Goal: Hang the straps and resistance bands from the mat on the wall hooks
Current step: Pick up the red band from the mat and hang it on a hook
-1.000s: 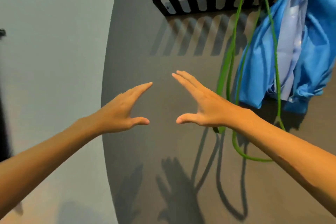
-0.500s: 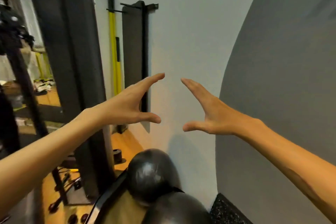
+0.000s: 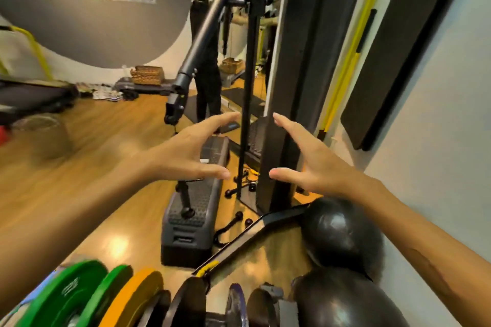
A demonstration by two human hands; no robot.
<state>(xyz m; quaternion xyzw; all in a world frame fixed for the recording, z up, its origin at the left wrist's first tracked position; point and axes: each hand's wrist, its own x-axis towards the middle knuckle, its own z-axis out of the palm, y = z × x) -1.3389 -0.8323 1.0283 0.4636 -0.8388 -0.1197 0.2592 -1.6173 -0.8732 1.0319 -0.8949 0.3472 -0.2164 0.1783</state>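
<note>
Above the wooden floor (image 3: 87, 146), left hand (image 3: 186, 151) and right hand (image 3: 310, 164) spread empty, probably ready to fetch another band.

Bright indoor light; floor (image 3: 111, 244) glare; motion blur left; wide-angle edge distortion.

A wooden floor (image 3: 87, 167) is seen. On it a grey step platform (image 3: 191, 210) is laid, with small black dumbbells (image 3: 239, 216) just beside. A wicker basket (image 3: 147, 75) is placed on a dark board farther back.
</note>
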